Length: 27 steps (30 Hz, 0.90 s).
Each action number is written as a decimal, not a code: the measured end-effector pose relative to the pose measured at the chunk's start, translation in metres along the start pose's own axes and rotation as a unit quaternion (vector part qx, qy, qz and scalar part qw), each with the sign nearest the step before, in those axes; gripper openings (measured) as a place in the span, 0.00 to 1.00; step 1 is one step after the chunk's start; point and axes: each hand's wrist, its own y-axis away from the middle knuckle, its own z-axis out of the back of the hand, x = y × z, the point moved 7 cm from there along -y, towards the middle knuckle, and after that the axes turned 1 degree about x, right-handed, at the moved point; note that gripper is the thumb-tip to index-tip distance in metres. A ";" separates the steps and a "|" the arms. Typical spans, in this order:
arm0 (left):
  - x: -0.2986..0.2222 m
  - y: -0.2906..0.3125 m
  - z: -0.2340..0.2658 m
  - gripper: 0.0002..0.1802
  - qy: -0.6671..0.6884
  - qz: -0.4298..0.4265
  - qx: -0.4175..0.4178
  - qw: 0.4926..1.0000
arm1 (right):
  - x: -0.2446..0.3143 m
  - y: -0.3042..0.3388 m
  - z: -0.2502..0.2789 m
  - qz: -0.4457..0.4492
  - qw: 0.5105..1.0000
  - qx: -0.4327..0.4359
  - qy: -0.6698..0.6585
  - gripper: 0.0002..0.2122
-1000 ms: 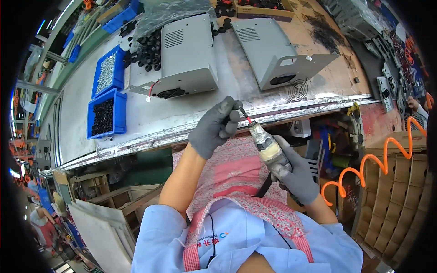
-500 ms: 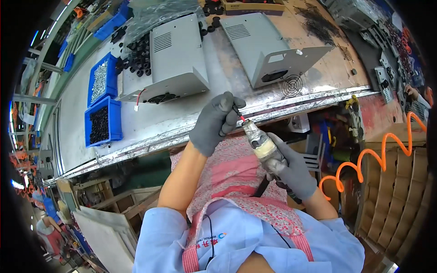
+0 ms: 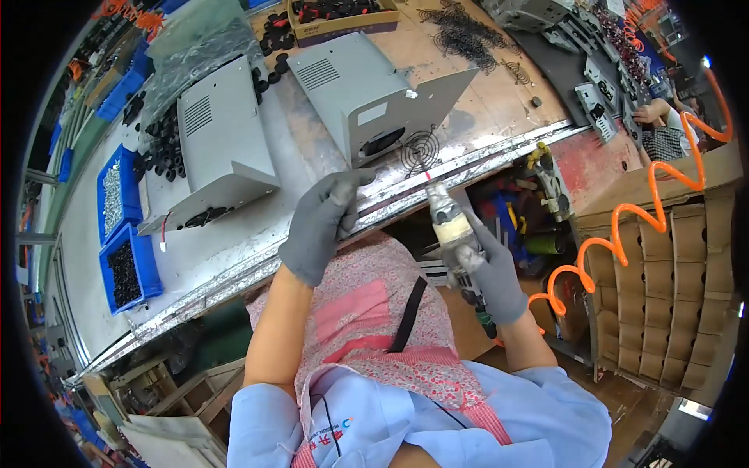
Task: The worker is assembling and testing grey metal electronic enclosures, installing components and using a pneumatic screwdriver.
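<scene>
My right hand [image 3: 501, 282], in a grey glove, is wrapped round a taped air screwdriver [image 3: 451, 226]. The tool's red-tipped bit points away from me, over the bench edge close to a round black wire fan guard [image 3: 420, 151]. To the left, my gloved left hand [image 3: 321, 225] is closed with curled fingers and the index finger reaching right; whatever lies in it is hidden. Beyond the hands stands a grey sheet-metal housing [image 3: 343, 86] with a black fan in its upright front panel. A second such housing [image 3: 222, 125] sits farther left, a red wire hanging from it.
Two blue bins [image 3: 148, 269] at the left hold black and silvery small parts. Black round pieces [image 3: 164, 140] lie beside the left housing. Wire guards [image 3: 460, 35] are heaped at the back. An orange coiled hose [image 3: 616, 234] hangs at right, before cardboard dividers [image 3: 655, 288].
My left hand has parted from the screwdriver's bit, where it was pinching a small dark piece. The screwdriver now points farther toward the fan guard. The whole view has shifted.
</scene>
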 end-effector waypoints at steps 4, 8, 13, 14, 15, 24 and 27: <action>-0.012 -0.005 -0.012 0.22 -0.225 -0.042 -0.124 0.966 | 0.002 -0.012 0.017 -0.008 0.999 -0.034 0.009 0.28; -0.012 -0.023 -0.028 0.21 -0.372 -0.049 -0.144 0.916 | -0.001 -0.027 0.023 0.036 0.997 -0.022 -0.061 0.28; -0.003 -0.046 -0.037 0.23 -0.457 -0.013 -0.126 0.881 | -0.002 -0.039 0.028 0.021 0.998 -0.023 -0.057 0.29; -0.001 -0.049 -0.037 0.23 -0.462 0.001 -0.124 0.878 | -0.003 -0.041 0.029 0.020 0.998 -0.013 -0.057 0.29; -0.002 -0.053 -0.039 0.23 -0.467 0.015 -0.121 0.876 | -0.003 -0.044 0.031 0.020 0.998 -0.003 -0.057 0.29; 0.000 -0.059 -0.038 0.16 -0.369 -0.062 -0.163 0.913 | 0.004 -0.040 0.030 0.015 0.998 0.024 -0.060 0.30; -0.010 -0.041 -0.035 0.13 -0.370 -0.105 -0.205 0.900 | 0.009 -0.032 0.024 0.017 0.999 0.023 -0.035 0.30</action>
